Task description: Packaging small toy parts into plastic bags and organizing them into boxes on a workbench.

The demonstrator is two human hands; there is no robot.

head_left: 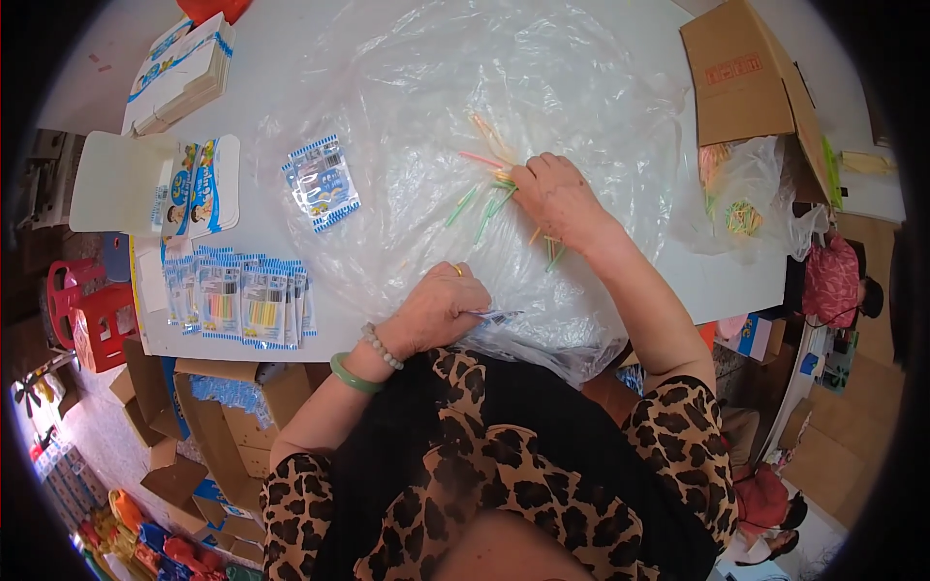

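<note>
Right grip (pixel 557 194) curls over slender green, pink and orange sticks (pixel 461 206) on crumpled clear plastic sheeting (pixel 407 126); whether it pinches any, I cannot tell. Left grip (pixel 441 302) pinches a blue-and-white plastic packet (pixel 502 315). Light, low fingertips should suit.

The sticks (pixel 462 206) are bright green, pink and orange. The flat packet (pixel 323 184) is silvery white and blue, edged with blue-and-white stripes; the row of packets (pixel 221 300) shows yellow, green and reddish contents. The worktop (pixel 262 82) is pale white, the plastic sheet (pixel 407 184) clear. The cardboard box (pixel 736 82) is brown with red print, the bangle (pixel 355 376) green, the sleeve (pixel 678 455) tan-and-black leopard print.
</note>
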